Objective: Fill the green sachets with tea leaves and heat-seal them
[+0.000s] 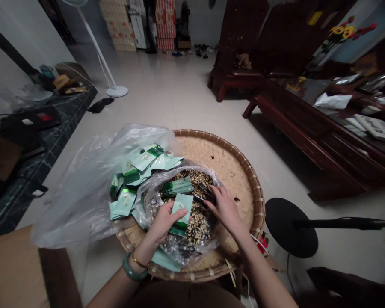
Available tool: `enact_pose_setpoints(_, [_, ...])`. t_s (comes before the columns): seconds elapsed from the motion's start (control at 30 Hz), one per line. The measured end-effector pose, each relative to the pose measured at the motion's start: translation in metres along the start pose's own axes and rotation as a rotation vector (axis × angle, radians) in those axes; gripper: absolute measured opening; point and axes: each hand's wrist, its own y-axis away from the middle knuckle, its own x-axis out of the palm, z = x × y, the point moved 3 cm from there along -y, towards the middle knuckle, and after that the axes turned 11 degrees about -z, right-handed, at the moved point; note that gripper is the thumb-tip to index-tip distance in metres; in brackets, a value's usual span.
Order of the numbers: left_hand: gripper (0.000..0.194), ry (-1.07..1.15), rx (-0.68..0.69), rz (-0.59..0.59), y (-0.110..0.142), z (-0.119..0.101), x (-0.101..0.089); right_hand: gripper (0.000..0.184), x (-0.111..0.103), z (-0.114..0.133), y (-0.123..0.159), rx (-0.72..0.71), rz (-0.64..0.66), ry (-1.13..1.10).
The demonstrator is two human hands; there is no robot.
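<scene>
Left hand: the person had these fingers clamped on one packet, thumb across its face, the others behind.
Packet: mint green, darker glossy green at the lower end, faint gold print. It sat under the left thumb, above the mix. Looked light, thin-walled, bendy, maybe slick. Best hold, my read: flat pinch near an edge; a hard squeeze would probably crease it. Couldn't tell if it was sealed.
Right hand: thumb and fingertips stood apart with the black tool between them, gripped.
Black tool: two slim, stiff arms, parted, pointing past the right fingertips toward the left hand. Exact type unclear to me.
Packet stack: fanned, flat, smooth, on the mix just beyond the left fingers.
Mix: pale flakes and dark bits, dry-looking, loose, below both hands' fingers.
Inner bag: clear, crinkled film, soft, slumped around the mix.
Packet heap: crisp-edged, jumbled, beyond the left fingers and off to their left.
Big bag: cloudy, limp plastic, left of the left fingers.
Tray: round, woven, ridged bound rim, under everything the fingers worked over.
</scene>
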Motion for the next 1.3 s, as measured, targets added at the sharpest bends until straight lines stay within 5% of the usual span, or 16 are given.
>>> enact_pose_setpoints(0.17, [0.051, 0.075, -0.019, -0.009, 0.001, -0.004, 0.002, 0.049, 0.013, -0.005, 0.010, -0.041, 0.141, 0.273])
enact_pose_setpoints(0.5, [0.053, 0.093, -0.013, -0.028, 0.004, -0.005, 0.003, 0.058, 0.010, -0.004, 0.013, -0.143, 0.212, 0.311])
enact_pose_setpoints(0.7, [0.053, 0.097, -0.034, 0.007, 0.006, -0.003, 0.003, 0.057, 0.014, -0.002, 0.013, -0.073, 0.194, 0.307])
enact_pose_setpoints(0.87, [0.051, 0.096, -0.020, -0.015, 0.004, -0.004, 0.000, 0.058, -0.007, -0.019, 0.011, 0.013, 0.115, 0.166])
enact_pose_setpoints(1.0, [0.046, 0.067, 0.016, -0.009, 0.002, -0.002, -0.001, 0.055, -0.035, -0.031, 0.007, 0.070, 0.053, -0.170])
enact_pose_setpoints(1.13, [0.042, 0.001, 0.034, -0.007, 0.002, 0.001, 0.000, 0.055, -0.051, -0.019, 0.007, 0.125, 0.254, -0.419])
enact_pose_setpoints(1.3, [0.035, -0.124, 0.126, 0.034, 0.003, -0.001, 0.002, 0.052, -0.056, 0.016, 0.004, 0.018, 0.451, -0.529])
